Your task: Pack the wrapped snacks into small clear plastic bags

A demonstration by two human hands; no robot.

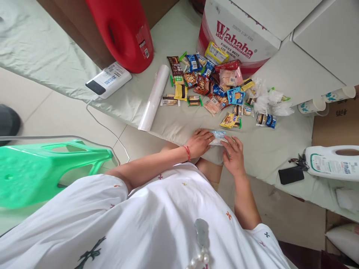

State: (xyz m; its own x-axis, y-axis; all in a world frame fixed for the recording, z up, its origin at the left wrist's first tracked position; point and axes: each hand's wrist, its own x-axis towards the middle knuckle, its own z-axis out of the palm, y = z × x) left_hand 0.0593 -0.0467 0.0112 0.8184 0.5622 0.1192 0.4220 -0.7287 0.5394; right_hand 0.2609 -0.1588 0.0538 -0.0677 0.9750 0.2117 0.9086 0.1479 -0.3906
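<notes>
At the front edge of the cloth-covered surface, a small clear plastic bag [215, 154] with a pale blue printed part lies between my hands, its lower part hanging over the edge. My left hand [198, 144] rests on the bag's left side, fingers close together and bent over it. A ring and a red string bracelet show on that arm. At the bag's right side my right hand [235, 152] touches it with fingertips, the fingers apart. Beyond my hands lies a loose pile of wrapped snacks [206, 86]; a yellow cookie packet [228, 120] is among the closest.
A white roll [154, 98], a white device with a cable [109, 80] and a red jug [126, 33] lie left. Behind the snacks stands a Wahaha carton [235, 41]. Right are crumpled clear bags [262, 98], paper cups [311, 106], a phone [291, 175] and a white bottle [332, 164].
</notes>
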